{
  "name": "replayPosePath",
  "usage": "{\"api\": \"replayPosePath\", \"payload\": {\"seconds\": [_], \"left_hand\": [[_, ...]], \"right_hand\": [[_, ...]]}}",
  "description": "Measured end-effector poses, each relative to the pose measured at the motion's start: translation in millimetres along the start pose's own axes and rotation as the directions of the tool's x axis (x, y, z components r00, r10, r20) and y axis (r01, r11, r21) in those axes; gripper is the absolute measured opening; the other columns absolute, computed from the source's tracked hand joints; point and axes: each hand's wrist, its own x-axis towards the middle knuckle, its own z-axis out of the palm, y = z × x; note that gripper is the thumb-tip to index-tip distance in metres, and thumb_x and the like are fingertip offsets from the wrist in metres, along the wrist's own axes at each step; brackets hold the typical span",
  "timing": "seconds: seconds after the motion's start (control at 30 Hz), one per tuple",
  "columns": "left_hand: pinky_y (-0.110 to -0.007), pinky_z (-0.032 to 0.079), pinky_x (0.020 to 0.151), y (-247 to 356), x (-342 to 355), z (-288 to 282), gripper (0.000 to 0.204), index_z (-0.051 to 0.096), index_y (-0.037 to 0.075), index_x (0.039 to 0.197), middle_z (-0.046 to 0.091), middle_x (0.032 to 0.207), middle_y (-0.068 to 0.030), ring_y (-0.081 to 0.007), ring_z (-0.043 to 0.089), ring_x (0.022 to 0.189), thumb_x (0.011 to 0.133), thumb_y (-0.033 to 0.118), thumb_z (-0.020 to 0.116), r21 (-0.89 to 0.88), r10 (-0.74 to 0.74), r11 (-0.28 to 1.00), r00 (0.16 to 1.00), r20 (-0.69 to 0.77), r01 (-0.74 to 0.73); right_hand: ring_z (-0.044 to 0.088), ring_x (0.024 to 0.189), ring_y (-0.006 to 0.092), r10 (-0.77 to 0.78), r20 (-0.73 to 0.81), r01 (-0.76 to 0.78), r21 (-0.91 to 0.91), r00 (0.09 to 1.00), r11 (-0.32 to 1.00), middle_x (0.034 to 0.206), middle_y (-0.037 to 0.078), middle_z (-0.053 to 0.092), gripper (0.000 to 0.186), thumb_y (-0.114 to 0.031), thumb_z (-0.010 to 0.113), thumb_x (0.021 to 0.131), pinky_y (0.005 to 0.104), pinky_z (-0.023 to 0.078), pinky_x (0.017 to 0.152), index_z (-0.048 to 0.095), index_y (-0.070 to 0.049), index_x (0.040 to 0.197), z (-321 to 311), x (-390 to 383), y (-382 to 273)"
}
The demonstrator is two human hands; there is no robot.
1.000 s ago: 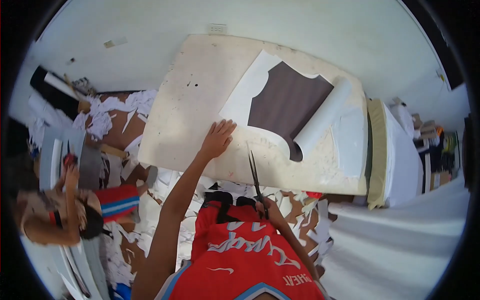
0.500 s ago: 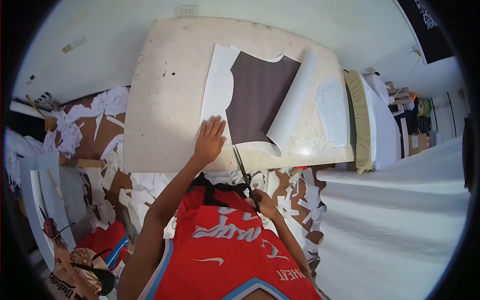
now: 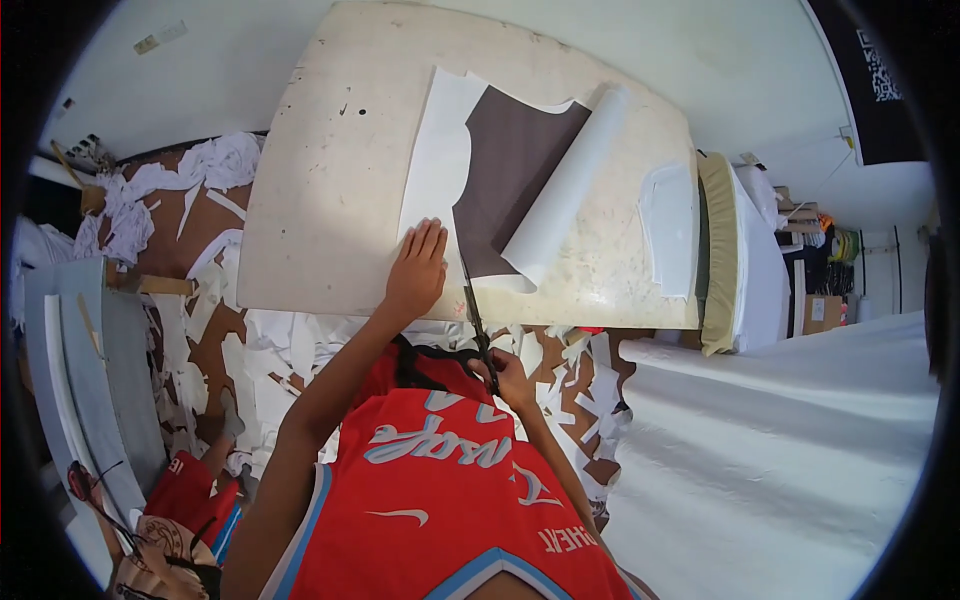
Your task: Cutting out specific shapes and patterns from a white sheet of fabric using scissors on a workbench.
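Note:
A sheet with a dark brown garment-shaped panel [image 3: 515, 150] and white margins lies on the table. Its right part curls over into a white roll [image 3: 572, 185]. My left hand [image 3: 417, 270] lies flat on the white margin left of the panel, fingers stretched out. Held low in front of the table edge, my right hand [image 3: 508, 380] grips dark scissors [image 3: 476, 320]. Their blades point away from me, with the tip at the panel's lower left edge, just right of my left fingers. The scissors' handles are mostly hidden by my right hand.
The pale table [image 3: 320, 200] carries a stack of cut white pieces [image 3: 668, 230] at right. White scraps [image 3: 265, 350] litter the brown floor. White cloth [image 3: 770, 430] spreads at lower right. Another person's arm [image 3: 105, 520] shows at lower left, near a grey panel [image 3: 75, 370].
The scissors and my right hand have moved forward, so the blades reach further along the panel's lower left edge. The roll's near corner has shifted left. My left hand stays flat.

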Motion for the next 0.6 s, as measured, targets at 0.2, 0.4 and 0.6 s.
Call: {"api": "replayPosePath", "payload": {"seconds": [0.2,0.4,0.6], "left_hand": [[-0.045,0.018,0.116,9,2,0,0.056,0.033,-0.005,0.142,0.032,0.149,-0.0187,-0.031,0.027,0.141,0.094,0.023,0.045,-0.003,-0.027,1.0,0.999,-0.042,0.027],[-0.045,0.016,0.117,9,2,-2,0.058,0.031,-0.006,0.143,0.029,0.151,-0.0188,-0.0299,0.024,0.142,0.095,0.024,0.043,0.059,-0.022,0.998,0.998,-0.056,0.025],[-0.045,0.015,0.117,7,1,-1,0.059,0.03,-0.007,0.143,0.028,0.152,-0.0196,-0.0297,0.023,0.143,0.095,0.025,0.043,0.033,-0.021,0.999,0.999,-0.049,0.023]], "right_hand": [[0.036,0.056,0.0058,-0.029,-0.057,0.029,-0.001,0.998,1.0,0.057,-0.004,0.047,0.035,-0.029,0.077,0.081,0.0257,0.032,0.05,0.06,0.0,0.072,-3,0,8],[0.042,0.044,0.006,-0.038,-0.033,0.04,0.084,0.999,0.996,0.053,-0.002,0.048,0.035,-0.035,0.071,0.086,0.0234,0.029,0.042,0.059,-0.005,0.073,5,1,-20],[0.046,0.042,0.0072,-0.003,-0.021,0.007,0.187,1.0,0.982,0.052,-0.001,0.049,0.041,-0.039,0.073,0.083,0.0223,0.035,0.04,0.06,-0.003,0.07,16,13,-44]]}}
